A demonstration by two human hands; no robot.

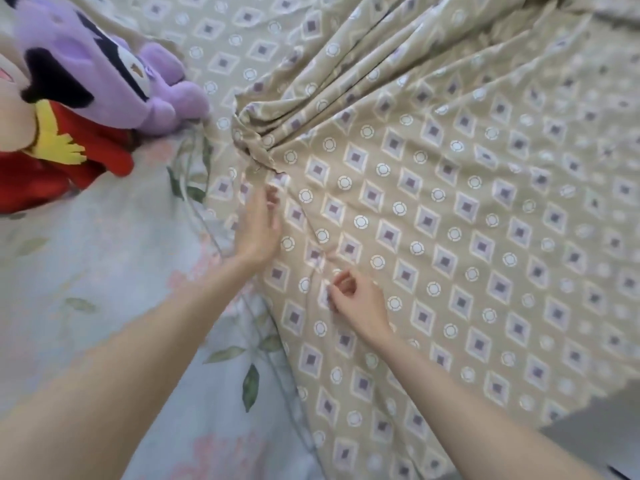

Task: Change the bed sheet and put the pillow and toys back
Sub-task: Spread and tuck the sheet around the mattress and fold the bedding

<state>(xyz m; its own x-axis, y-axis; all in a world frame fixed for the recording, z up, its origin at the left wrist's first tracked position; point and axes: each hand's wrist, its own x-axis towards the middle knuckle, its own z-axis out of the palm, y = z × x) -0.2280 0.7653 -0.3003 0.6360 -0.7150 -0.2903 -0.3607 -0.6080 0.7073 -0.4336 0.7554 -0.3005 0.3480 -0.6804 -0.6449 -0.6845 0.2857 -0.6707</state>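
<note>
- Pale blue floral sheet (86, 271), printed with pink blooms and green leaves, covers the near left of the bed.
- Over it on the right lies the tan sheet (485, 237), patterned with diamonds and rings; its edge runs slantwise from the bottom middle up toward the centre.
- Nearest, the right hand (353, 299) sits on the tan sheet with fingers curled, thumb and forefinger pinching a small ridge of the cloth; thin creases run up from that spot.
- Just beyond, the left hand (258, 230) rests near the tan sheet's edge, fingers straight and loose, grasping nothing.
- Past its fingertips the tan sheet bunches into a tight gather (259, 147), from which long folds fan toward the far right.
- At the far left a red plush toy (86, 150) lies on the floral sheet, and a purple plush toy (104, 64) touches it from behind, its feet reaching the tan sheet.
</note>
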